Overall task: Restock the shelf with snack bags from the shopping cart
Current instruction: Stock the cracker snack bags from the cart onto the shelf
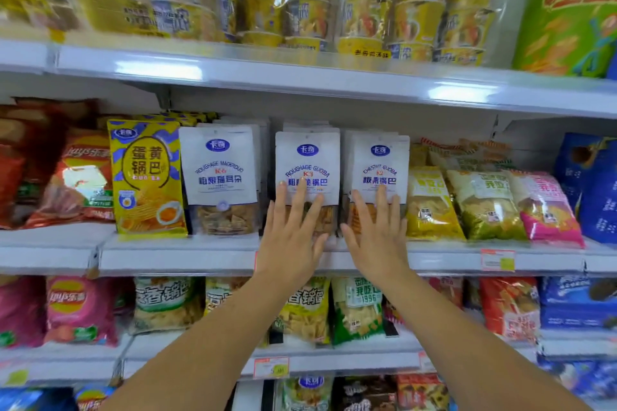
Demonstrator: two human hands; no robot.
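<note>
As both forearms are reaching up from the bottom of the frame, the left hand (289,237) is pressing straight, spread fingers on the white K3 bag (307,160), the right hand (377,233) likewise on the white K2 bag (380,163); both bags are standing upright at centre on the middle shelf (177,255).

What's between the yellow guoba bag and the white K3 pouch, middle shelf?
Head view: a white K6 pouch with clear window, beside the yellow guoba bag; then a dark gap before the white K3 pouch.
</note>
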